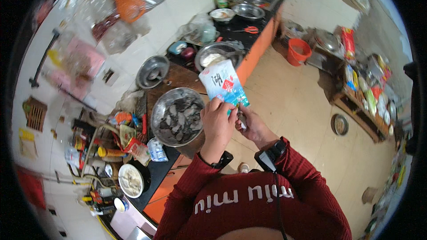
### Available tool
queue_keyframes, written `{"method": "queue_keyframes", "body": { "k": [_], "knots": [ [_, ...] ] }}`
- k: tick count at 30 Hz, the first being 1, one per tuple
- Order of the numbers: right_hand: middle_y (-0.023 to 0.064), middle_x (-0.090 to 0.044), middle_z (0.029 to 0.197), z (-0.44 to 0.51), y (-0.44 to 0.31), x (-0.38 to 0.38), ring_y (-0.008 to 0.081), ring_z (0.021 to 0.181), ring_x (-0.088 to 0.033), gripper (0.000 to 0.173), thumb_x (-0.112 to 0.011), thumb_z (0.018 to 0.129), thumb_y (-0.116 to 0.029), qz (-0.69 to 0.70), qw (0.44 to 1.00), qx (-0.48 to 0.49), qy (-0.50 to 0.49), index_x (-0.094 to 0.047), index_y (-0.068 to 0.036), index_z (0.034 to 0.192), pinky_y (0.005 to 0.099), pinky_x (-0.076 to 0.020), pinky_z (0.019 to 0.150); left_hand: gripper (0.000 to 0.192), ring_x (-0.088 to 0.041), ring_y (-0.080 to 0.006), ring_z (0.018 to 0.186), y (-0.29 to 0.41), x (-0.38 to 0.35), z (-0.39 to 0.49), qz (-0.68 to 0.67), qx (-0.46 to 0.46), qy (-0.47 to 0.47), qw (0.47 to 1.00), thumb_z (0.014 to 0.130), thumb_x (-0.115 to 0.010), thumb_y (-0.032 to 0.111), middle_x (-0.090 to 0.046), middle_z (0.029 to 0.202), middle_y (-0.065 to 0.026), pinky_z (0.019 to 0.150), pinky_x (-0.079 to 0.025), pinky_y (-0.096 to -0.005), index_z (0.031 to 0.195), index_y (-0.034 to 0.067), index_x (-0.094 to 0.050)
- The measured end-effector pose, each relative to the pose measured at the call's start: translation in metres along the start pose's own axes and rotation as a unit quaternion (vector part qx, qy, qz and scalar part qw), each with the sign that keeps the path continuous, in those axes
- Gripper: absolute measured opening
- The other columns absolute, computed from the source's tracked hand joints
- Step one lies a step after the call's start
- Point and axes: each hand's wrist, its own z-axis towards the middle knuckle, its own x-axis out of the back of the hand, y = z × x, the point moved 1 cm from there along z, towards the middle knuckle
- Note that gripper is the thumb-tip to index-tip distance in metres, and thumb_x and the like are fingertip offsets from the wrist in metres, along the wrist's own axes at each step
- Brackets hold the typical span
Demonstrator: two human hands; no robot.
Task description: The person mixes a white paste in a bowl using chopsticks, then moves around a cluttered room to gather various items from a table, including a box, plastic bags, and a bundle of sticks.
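Observation:
A blue and white printed plastic bag is pinched at its near edge by my left hand, over the counter's edge. My right hand meets the left at the bag's corner, fingers curled around a small metallic object, perhaps a cutting tool; its kind is not clear. To the left of my hands a steel bowl holds dark and grey pieces of what looks like fish or meat. Beyond the bag stands a steel basin with a white powdery or pasty substance in it.
An empty-looking steel bowl leans by the wall. Bottles and seasoning packets crowd the left counter beside a white bowl. Red-handled scissors lie near the sink. On the floor stand a red bucket and a loaded wooden shelf.

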Motion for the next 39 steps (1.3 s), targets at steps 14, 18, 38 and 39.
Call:
{"method": "queue_keyframes", "body": {
  "k": [14,18,38,39],
  "knots": [
    [0.0007,-0.061,0.081,-0.018,-0.116,0.135,0.012,0.065,-0.056,0.029,-0.043,0.099,-0.037,0.047,0.975,0.179,0.122,-0.058,-0.012,0.098,0.0286,-0.0457,0.054,0.013,-0.054,-0.0288,0.09,0.117,-0.17,0.071,-0.057,-0.168,-0.111,0.978,0.073,-0.072,0.014,-0.052,0.085,-0.0072,0.073,-0.04,-0.0442,0.078,0.009,-0.062],
    [-0.0013,-0.057,0.069,0.008,-0.179,0.176,0.0103,0.054,-0.05,0.032,-0.043,0.099,-0.038,0.026,0.975,0.194,0.101,-0.059,-0.013,0.086,0.0251,-0.0415,0.05,0.012,-0.054,-0.0281,0.089,0.135,-0.23,0.121,-0.069,-0.185,-0.125,0.972,0.073,-0.072,0.015,-0.052,0.085,-0.0069,0.073,-0.039,-0.044,0.076,0.009,-0.061],
    [-0.0001,-0.059,0.072,0.113,-0.577,0.344,0.0105,0.058,-0.054,0.021,-0.053,0.096,-0.029,0.049,0.93,0.28,0.231,-0.059,-0.011,0.088,0.024,-0.0402,0.047,0.017,-0.056,-0.0252,0.086,0.297,-0.529,0.432,-0.193,-0.247,-0.174,0.933,0.075,-0.069,0.021,-0.054,0.087,-0.0067,0.074,-0.037,-0.0409,0.078,0.008,-0.058],
    [-0.0001,-0.057,0.069,0.119,-0.598,0.358,0.0107,0.058,-0.054,0.022,-0.053,0.096,-0.03,0.057,0.934,0.256,0.243,-0.058,-0.011,0.088,0.0226,-0.0395,0.047,0.017,-0.056,-0.0253,0.086,0.302,-0.543,0.446,-0.202,-0.239,-0.176,0.933,0.076,-0.069,0.021,-0.054,0.087,-0.0067,0.075,-0.037,-0.0411,0.079,0.008,-0.058]
  ]
}}
